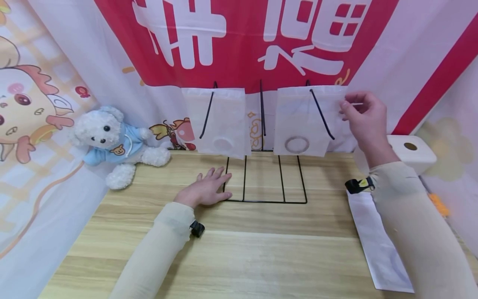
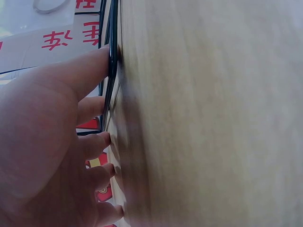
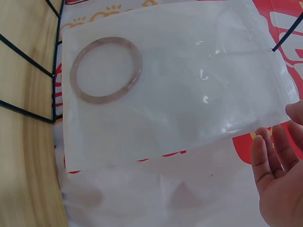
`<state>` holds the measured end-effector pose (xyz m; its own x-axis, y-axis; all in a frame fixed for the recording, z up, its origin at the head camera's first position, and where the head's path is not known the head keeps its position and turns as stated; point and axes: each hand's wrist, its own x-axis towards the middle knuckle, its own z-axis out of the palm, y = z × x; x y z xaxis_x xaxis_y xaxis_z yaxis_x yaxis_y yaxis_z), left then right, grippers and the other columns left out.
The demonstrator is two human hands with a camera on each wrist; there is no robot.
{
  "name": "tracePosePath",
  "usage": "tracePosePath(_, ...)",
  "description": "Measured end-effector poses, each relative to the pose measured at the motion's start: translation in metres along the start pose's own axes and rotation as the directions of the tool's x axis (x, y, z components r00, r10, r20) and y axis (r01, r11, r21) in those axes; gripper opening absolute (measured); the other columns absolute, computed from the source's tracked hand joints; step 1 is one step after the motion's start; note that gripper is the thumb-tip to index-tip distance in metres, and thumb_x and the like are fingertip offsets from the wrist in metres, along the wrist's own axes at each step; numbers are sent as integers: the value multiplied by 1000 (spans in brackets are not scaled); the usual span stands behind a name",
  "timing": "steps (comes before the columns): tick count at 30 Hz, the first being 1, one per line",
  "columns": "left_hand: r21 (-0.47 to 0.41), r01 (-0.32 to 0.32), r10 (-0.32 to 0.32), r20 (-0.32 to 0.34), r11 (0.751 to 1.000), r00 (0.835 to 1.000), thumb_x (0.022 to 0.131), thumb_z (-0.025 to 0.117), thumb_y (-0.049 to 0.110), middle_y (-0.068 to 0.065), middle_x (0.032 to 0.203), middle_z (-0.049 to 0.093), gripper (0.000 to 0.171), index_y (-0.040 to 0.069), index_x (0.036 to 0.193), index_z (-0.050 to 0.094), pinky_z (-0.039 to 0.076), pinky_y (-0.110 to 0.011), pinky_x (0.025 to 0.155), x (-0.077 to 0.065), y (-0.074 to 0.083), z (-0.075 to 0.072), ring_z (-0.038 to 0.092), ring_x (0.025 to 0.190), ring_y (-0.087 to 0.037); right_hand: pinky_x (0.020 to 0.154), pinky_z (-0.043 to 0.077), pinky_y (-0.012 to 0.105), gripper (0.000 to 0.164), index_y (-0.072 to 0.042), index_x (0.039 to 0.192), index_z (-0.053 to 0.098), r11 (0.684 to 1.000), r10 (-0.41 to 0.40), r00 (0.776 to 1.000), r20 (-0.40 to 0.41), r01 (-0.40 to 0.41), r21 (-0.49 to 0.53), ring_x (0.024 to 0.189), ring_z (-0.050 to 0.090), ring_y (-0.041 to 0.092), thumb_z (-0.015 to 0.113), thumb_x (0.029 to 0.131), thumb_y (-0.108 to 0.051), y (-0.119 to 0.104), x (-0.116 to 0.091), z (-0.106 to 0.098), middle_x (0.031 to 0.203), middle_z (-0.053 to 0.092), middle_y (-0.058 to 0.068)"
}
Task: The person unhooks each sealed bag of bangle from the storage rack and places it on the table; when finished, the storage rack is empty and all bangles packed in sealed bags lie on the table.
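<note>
A black wire display rack (image 1: 282,182) stands on the wooden table, a flat bag hanging from each of two outer prongs. My left hand (image 1: 207,187) lies with fingers spread at the left side of the rack's base, its thumb touching the wire in the left wrist view. The right-hand bag (image 1: 306,120) is whitish plastic with a pale bangle (image 3: 106,70) at its bottom. My right hand (image 1: 367,116) pinches that bag's upper outer corner, thumb (image 3: 296,112) in front. The left-hand bag (image 1: 220,120) also shows a faint ring near its bottom.
A white plush bear (image 1: 104,137) in a blue hoodie sits at the left. Another white bag (image 1: 377,245) lies under my right forearm. A white box (image 1: 414,151) with a round brown spot stands behind my right wrist. Printed cloth (image 1: 239,50) hangs behind the rack.
</note>
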<state>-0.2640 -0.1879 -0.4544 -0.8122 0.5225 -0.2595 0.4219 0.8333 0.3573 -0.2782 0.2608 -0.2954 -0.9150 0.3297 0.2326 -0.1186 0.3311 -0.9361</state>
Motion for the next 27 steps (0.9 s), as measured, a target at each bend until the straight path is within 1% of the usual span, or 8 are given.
tracePosePath(2,-2,6,-6,12,1000,1000,106,56,64,-21,182,12,84,21,173,29,3,-83,127,-4,5,-4,7,166,-53,88,57,11,41,-26,137,68,1000,3,1000,-3,-3,7,107,68,6,73,101,-46,-1,0,0,126,66,-13)
tracePosePath(5,1,11,-11,18,1000,1000,106,56,62,-21,182,11,83,21,173,28,2,-83,127,-4,6,-5,7,166,-53,90,57,12,42,-27,136,69,1000,16,1000,-9,-16,8,106,69,7,74,100,-49,-2,0,1,125,66,-13)
tracePosePath(9,3,0,0,-5,1000,1000,105,54,67,-18,182,12,84,23,173,29,4,-84,125,2,-5,4,8,167,-52,91,57,14,43,-27,134,69,999,31,999,-15,-30,10,108,67,7,74,99,-51,-5,1,1,124,66,-13)
tracePosePath(11,3,1,-1,-7,1000,1000,105,53,67,-18,182,12,84,23,173,29,5,-84,125,2,-5,5,8,167,-52,92,57,14,44,-27,133,69,999,35,999,-16,-35,14,108,66,7,75,98,-52,-6,1,1,124,66,-13)
tracePosePath(14,14,12,-12,1,1000,1000,107,54,62,-19,182,13,82,21,173,29,5,-83,126,-1,0,1,8,167,-52,94,57,17,45,-28,134,69,999,43,999,-14,-43,13,110,64,7,76,97,-53,-8,1,0,124,66,-13)
tracePosePath(17,39,28,-29,18,999,999,110,53,55,-21,181,12,78,18,173,27,6,-80,128,-9,12,-7,8,167,-52,97,57,19,47,-29,134,69,999,53,999,-12,-53,8,111,63,6,76,95,-56,-10,1,0,125,66,-13)
tracePosePath(22,60,28,-28,11,998,1000,111,53,53,-21,181,13,76,17,173,27,8,-80,129,-10,15,-8,10,167,-51,102,57,22,47,-28,131,70,998,60,998,-10,-60,15,109,65,6,77,94,-56,-13,1,-1,123,67,-14)
tracePosePath(27,64,27,-28,11,998,1000,111,53,54,-20,182,12,77,18,173,27,8,-80,129,-9,14,-8,9,167,-51,101,58,19,46,-26,130,73,997,50,999,-9,-50,53,109,67,7,79,93,-52,-14,1,-3,122,70,-12)
